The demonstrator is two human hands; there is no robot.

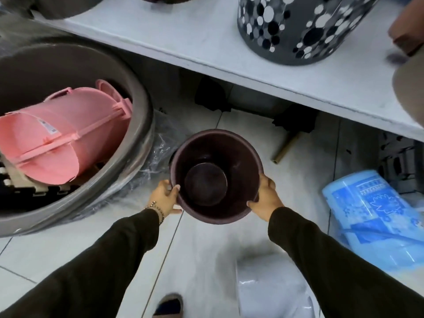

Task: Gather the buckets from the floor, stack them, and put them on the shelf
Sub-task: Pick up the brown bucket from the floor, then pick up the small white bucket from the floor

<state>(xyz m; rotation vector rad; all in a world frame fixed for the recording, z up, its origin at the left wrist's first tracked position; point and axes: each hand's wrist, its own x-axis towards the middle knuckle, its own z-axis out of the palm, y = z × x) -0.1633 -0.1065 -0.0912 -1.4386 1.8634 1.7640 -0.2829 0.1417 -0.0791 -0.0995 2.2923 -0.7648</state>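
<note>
Beyond both grips, the shelf (206, 49) waits, part bare. Between them, over the floor (199, 253), hangs the dark bucket (215, 212), left hand (164, 198) and right hand (266, 198) clamping opposite rim sides for level carrying.

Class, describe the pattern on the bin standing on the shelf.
Dark grey bin with white, grey and black dots; head view.

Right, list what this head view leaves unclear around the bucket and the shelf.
- Dark bucket: outer wall and base hidden by its own rim; whether others nest inside cannot be told.
- Shelf: the tubs at its back are cut off by the top edge.
- Brown objects, right: blurred and cropped.
- Items under the shelf: in shadow.
</note>
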